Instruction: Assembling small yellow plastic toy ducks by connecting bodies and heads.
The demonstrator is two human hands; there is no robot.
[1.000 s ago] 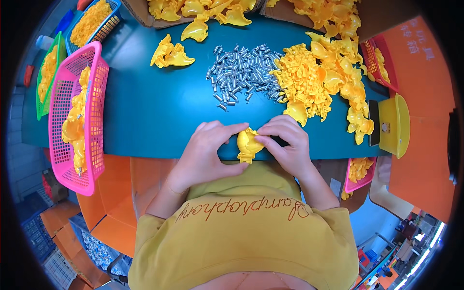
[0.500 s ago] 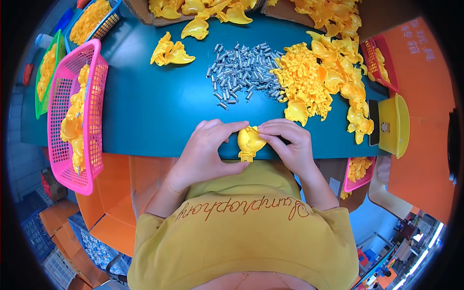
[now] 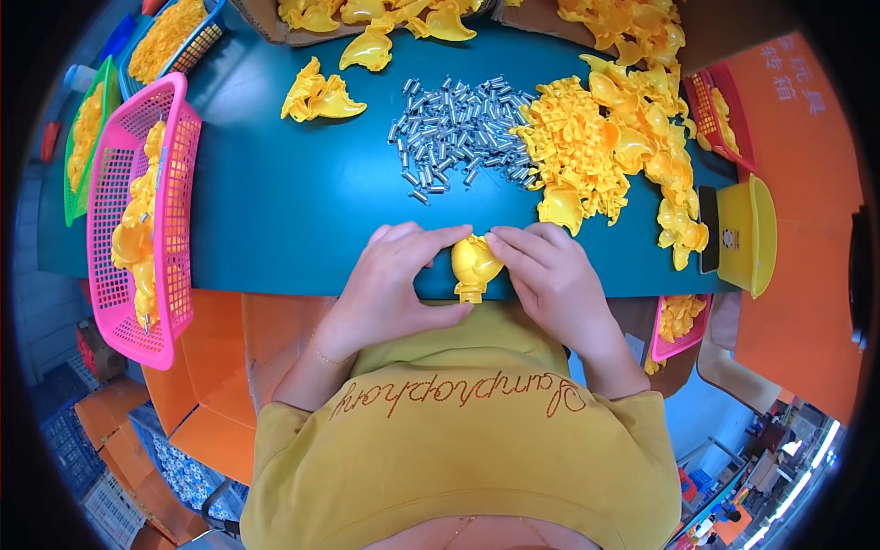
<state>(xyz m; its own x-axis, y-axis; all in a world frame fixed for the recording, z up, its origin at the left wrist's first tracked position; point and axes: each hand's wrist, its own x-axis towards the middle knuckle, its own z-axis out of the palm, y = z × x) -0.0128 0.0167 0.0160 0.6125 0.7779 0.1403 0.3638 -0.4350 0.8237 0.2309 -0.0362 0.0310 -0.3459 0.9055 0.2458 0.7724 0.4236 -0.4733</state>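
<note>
Between both hands, at the near edge of the teal table, is a yellow plastic toy bird (image 3: 476,266), round-bodied with a narrow square foot at its lower end. My left hand (image 3: 396,286) grips it from the left, index finger at the top and thumb by the foot. On the other side my right hand (image 3: 556,278) pinches its upper right with fingers and thumb. Beyond the hands lies a pile of small silver metal springs (image 3: 463,133). Right of that is a heap of small yellow plastic parts (image 3: 577,156), with yellow shell halves (image 3: 678,215) beside it.
A pink basket (image 3: 170,229) with yellow pieces stands at the left; green (image 3: 78,197) and blue baskets (image 3: 206,37) are behind it. Cardboard boxes (image 3: 541,29) of shells line the far edge. At the right are a yellow bin (image 3: 747,238) and a red basket (image 3: 733,119).
The toy bird has turned slightly within my fingers. My right hand has rolled over a little, its back now more toward the view. My left hand keeps its hold.
</note>
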